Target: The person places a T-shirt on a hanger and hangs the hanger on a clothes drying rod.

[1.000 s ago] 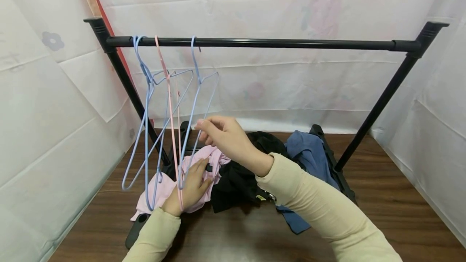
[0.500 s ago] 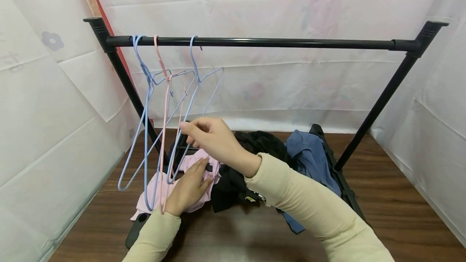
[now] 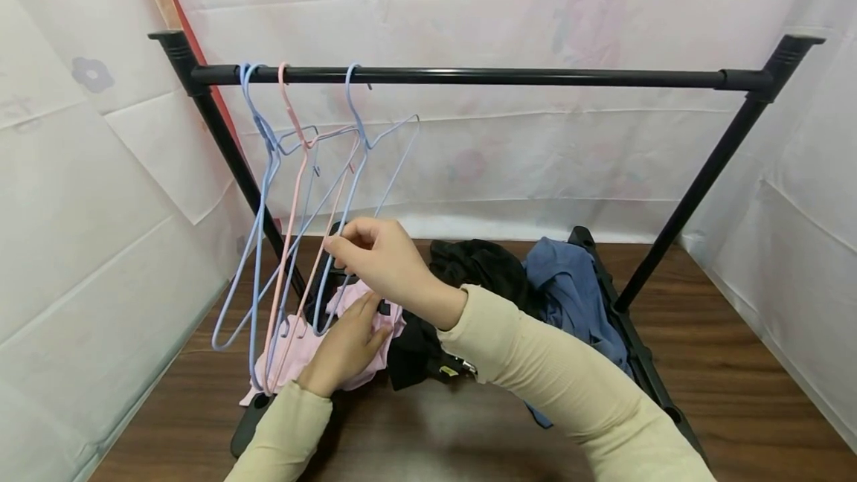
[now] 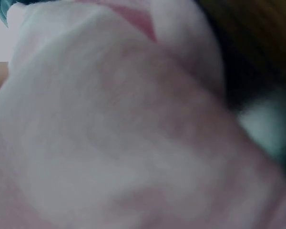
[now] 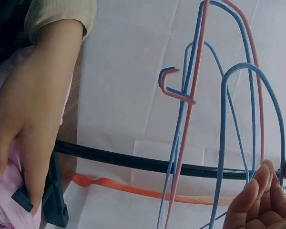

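Note:
My right hand (image 3: pixel 388 262) pinches the side wire of the rightmost blue hanger (image 3: pixel 358 169) between thumb and fingertips. Those fingers show at the lower right of the right wrist view, at the blue wire (image 5: pixel 281 143). The hanger's hook is over the black rail. My left hand (image 3: pixel 350 344) rests with fairly straight fingers on a crumpled pink garment (image 3: pixel 304 348), which carries a small black tab (image 3: pixel 384 308). Blurred pink cloth (image 4: pixel 109 124) fills most of the left wrist view. Left of the held hanger hang a pink hanger (image 3: pixel 294 199) and blue hangers (image 3: pixel 257 259).
The black rail (image 3: pixel 502 76) spans the rack between slanted posts (image 3: pixel 696 177). A black garment (image 3: pixel 475 270) and a blue garment (image 3: pixel 569 281) lie right of the pink one on the wooden surface (image 3: pixel 428 434). White sheets (image 3: pixel 535 21) enclose the back and sides.
My right hand has moved left, swinging the lower part of the blue hanger left. The pink hanger's lower end has also swung left, off the left wrist. The left hand has stayed put.

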The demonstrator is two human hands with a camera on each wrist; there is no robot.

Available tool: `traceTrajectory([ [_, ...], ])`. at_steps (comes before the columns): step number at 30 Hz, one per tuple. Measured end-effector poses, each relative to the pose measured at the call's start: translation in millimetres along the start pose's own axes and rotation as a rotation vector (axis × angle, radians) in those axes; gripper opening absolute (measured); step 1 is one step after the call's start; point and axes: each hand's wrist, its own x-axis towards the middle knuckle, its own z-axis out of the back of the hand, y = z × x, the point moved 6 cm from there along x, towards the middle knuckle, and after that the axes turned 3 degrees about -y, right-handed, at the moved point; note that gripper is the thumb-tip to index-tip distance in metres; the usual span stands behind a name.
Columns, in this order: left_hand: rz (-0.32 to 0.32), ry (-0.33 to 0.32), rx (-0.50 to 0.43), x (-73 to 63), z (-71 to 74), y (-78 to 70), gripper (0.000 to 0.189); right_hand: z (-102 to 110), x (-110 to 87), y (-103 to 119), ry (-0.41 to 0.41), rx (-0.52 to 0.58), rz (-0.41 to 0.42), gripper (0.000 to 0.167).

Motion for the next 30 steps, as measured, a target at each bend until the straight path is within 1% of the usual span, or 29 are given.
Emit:
traceTrajectory([
  [3, 0.005, 0.002, -0.017, -0.1, -1.0, 0.8, 0.062, 2, -1.5, -3, -0.012, 0.005, -0.016, 0.022],
  [8, 0.038, 0.008, -0.041, -2.2, -1.1, 2.6, 0.063, 7, -3.3, -10, -0.038, -0.005, -0.018, 0.023],
  [13, 0.011, -0.021, -0.018, -4.3, 2.1, 1.3, 0.064, 11, -3.6, -15, -0.065, -0.022, 0.002, 0.022],
  [20, 0.014, -0.007, -0.027, -4.3, 2.0, 2.0, 0.065, 20, -7.7, -12, -0.076, -0.016, 0.026, 0.018],
  [25, 0.015, -0.010, -0.047, -3.9, 1.6, 2.2, 0.064, 25, -10.2, -11, -0.082, 0.007, 0.020, 0.018],
  [30, 0.012, -0.025, -0.016, -3.9, 1.2, 1.8, 0.060, 31, -11.7, -8, -0.086, 0.025, 0.027, 0.018],
])
